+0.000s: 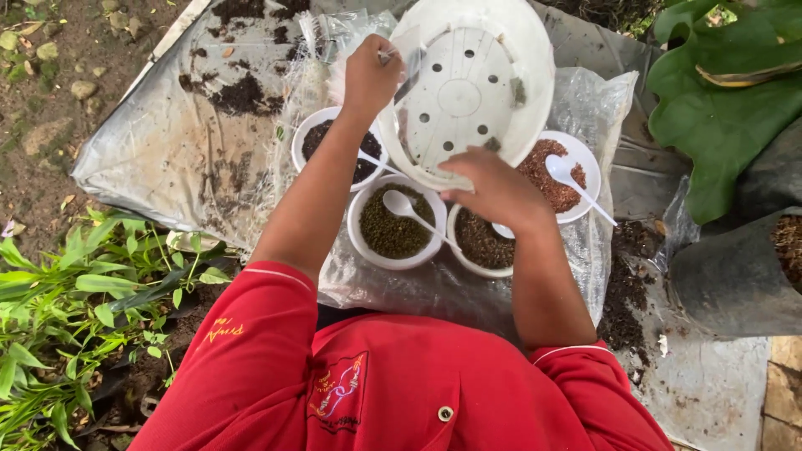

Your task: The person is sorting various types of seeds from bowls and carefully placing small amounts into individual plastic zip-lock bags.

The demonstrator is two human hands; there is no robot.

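A white plastic pot (pixel 468 83) with drainage holes in its base is tilted toward me, its inside showing. My left hand (pixel 370 77) grips its upper left rim. My right hand (pixel 493 188) holds the lower rim from below. Beneath the pot stand several white bowls on a clear plastic sheet: one with dark soil (pixel 322 138), one with greenish-brown granules (pixel 393 234) and a white spoon (pixel 403 205), one with brown material (pixel 480 242), and one with reddish-brown chips (pixel 555 179) and another white spoon (pixel 576 182).
A grey tarp (pixel 167 150) with soil clumps covers the ground. Green leafy plants (pixel 58 309) grow at lower left. Large leaves (pixel 718 100) and a black grow bag (pixel 735 276) of soil stand at right. Spilled soil (pixel 622 292) lies beside the sheet.
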